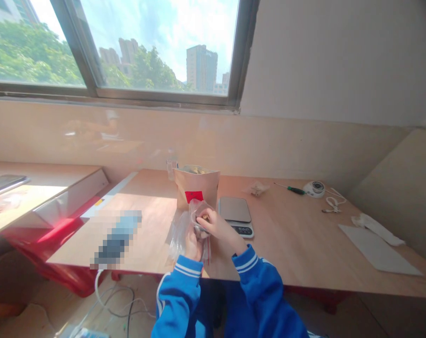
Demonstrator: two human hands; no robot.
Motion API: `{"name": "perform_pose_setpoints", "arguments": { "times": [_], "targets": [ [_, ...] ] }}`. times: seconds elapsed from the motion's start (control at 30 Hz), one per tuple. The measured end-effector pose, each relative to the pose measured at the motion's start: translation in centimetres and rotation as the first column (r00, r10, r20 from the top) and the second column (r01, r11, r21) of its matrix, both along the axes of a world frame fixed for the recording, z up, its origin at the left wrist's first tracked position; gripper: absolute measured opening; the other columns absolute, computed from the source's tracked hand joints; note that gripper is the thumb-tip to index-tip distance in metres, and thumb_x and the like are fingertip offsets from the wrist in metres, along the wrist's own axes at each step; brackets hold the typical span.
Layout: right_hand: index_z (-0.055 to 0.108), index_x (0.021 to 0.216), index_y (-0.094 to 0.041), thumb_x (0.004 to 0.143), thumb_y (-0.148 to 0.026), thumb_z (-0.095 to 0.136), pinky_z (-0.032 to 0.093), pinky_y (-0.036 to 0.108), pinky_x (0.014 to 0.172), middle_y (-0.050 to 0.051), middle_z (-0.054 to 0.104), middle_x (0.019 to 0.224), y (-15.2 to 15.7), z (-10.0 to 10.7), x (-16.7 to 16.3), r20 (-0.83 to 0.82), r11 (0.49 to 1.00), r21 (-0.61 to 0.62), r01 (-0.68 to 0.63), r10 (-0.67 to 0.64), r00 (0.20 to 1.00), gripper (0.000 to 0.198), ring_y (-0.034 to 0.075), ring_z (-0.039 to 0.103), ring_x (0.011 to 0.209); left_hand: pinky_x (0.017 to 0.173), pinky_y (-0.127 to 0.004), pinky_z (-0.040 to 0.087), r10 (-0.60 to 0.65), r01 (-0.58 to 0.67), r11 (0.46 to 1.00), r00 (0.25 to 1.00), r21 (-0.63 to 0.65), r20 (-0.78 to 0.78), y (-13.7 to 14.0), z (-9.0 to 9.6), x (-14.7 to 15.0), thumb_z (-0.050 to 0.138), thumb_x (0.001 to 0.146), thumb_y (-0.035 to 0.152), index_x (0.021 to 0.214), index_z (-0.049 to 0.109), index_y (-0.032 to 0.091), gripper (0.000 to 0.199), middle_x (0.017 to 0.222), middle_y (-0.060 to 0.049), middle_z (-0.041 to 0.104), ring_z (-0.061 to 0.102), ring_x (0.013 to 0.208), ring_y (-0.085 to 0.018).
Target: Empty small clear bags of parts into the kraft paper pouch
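My left hand [192, 244] is closed around the lower part of a small clear plastic bag [197, 209], which it holds upright near the table's front edge. Brownish pieces [205, 218] show inside, too small to name. Curled fingers of my right hand [214, 225] reach in at the bag's mouth; what they pinch is hidden. Flat clear plastic bags [178, 234] lie beside and under my left hand. Just behind stands an open kraft paper pouch [182, 188] with a red label. A kitchen scale [235, 210] with a bare platform sits right of the pouch.
Behind the pouch is a clear bottle [171, 165]. Toward the back right lie a filled plastic bag [257, 188], a green-handled screwdriver [296, 190] and a white dome camera [315, 188] with its cable. A white sheet [378, 249] lies at right, a blurred-out device [117, 240] at left.
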State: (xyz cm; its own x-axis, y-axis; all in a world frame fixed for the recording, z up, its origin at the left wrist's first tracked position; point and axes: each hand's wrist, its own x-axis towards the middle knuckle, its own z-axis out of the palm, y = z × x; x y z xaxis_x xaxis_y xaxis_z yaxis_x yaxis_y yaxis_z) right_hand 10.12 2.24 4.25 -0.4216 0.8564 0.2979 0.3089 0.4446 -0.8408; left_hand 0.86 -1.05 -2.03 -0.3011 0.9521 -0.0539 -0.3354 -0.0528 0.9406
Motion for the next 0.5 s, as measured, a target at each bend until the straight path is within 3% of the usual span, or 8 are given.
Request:
{"name": "perform_pose_setpoints", "arguments": {
  "times": [0.1,0.2,0.33,0.5],
  "targets": [
    [0.056,0.079,-0.019,0.077,-0.03,0.064,0.041,0.025,0.058,-0.002,0.06,0.072,0.11,-0.01,0.75,-0.019,0.992,-0.129,0.008,-0.01,1.0,0.013,0.014,0.054,0.065,0.074,-0.036,0.057,0.021,-0.022,1.0,0.995,0.012,0.095,-0.1,0.22,0.22,0.042,0.085,0.047,0.099,0.059,0.023,0.033,0.114,-0.006,0.067,0.06,0.111,-0.029],
    [0.054,0.086,-0.02,0.081,-0.03,0.058,0.044,0.025,0.062,-0.001,0.061,0.077,0.03,-0.22,0.86,-0.124,0.983,-0.181,0.019,-0.042,0.991,0.012,0.014,0.057,0.069,0.079,-0.036,0.056,0.024,-0.015,0.999,0.964,-0.034,0.266,-0.04,0.45,0.28,0.047,0.085,0.039,0.095,0.063,0.022,0.025,0.108,-0.005,0.07,0.062,0.108,-0.027],
    [0.051,0.094,-0.02,0.088,-0.028,0.046,0.047,0.029,0.075,0.001,0.06,0.089,-0.03,-0.75,0.35,-0.207,0.985,-0.156,0.071,-0.103,0.973,0.011,0.016,0.059,0.083,0.082,-0.034,0.055,0.072,-0.037,0.996,0.879,-0.084,0.471,0.32,0.65,0.31,0.054,0.081,0.032,0.097,0.066,0.016,0.025,0.097,-0.008,0.073,0.068,0.095,-0.023],
    [0.051,0.092,-0.021,0.089,-0.031,0.043,0.047,0.033,0.077,0.002,0.058,0.089,0.02,-0.31,0.15,-0.21,0.989,-0.117,0.088,-0.111,0.971,0.013,0.018,0.058,0.084,0.084,-0.035,0.054,0.061,-0.036,0.998,0.847,-0.058,0.527,0.4,0.83,0.32,0.054,0.083,0.03,0.099,0.066,0.011,0.027,0.093,-0.01,0.073,0.07,0.087,-0.021]
  ]
}}
